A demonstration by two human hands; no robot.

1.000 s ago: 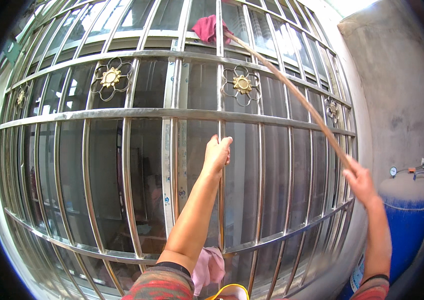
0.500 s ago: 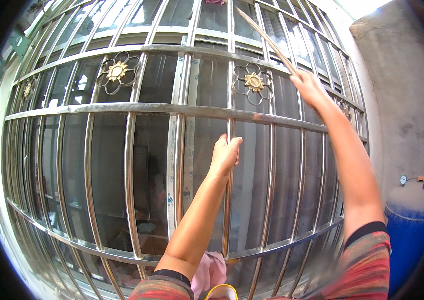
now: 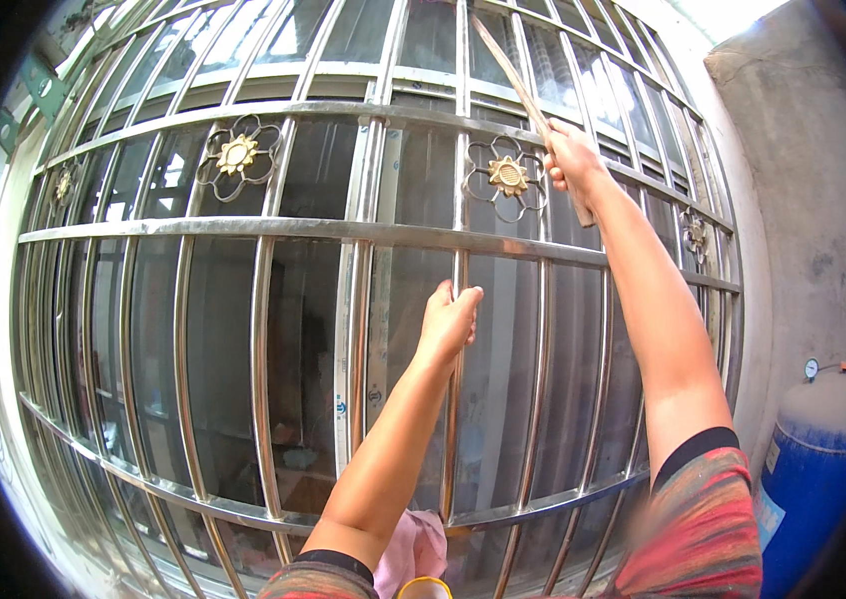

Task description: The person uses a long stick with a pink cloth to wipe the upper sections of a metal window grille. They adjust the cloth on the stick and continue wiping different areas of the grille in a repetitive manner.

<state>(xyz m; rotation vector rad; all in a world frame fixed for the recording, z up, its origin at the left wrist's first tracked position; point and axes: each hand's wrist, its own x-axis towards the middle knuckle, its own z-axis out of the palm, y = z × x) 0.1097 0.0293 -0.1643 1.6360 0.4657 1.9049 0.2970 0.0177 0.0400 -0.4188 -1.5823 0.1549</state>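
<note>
Against the curved steel window grille (image 3: 273, 232), going left to right.

Far left: vertical bars bending with the lens, a gold flower rosette (image 3: 237, 154) sitting above the horizontal rail. Neither hand is anywhere near it.

Centre: left hand (image 3: 448, 319) is reaching up and closing around one vertical bar (image 3: 457, 399), just under the rail. Fingers are wrapping the bar and the thumb is lying alongside, so it is a full grasp on steel, looking like a brace. A pink cloth (image 3: 413, 547) is showing low down beside that forearm; whether it is hanging on the grille or tucked somewhere, I cannot tell.

Right of centre: a second gold rosette (image 3: 508, 177), and touching-close beside it the right hand (image 3: 571, 160), raised well above the left. It is gripping a thin wooden stick (image 3: 515, 80) in a closed fist. A short stub is poking out below the fist; the long part is running up and to the left, crossing the upper bars on a diagonal toward the top edge. The far tip is running out of view, so what is on it I cannot tell.

Key relation: the stick's long axis is pointing up-left from the right hand, over the top of the grille. The right hand is the one on it; the left is well below, apart from the stick.

Far right: bare concrete wall (image 3: 813, 200), blue tank (image 3: 813, 469) with a small gauge on top, low down.
</note>
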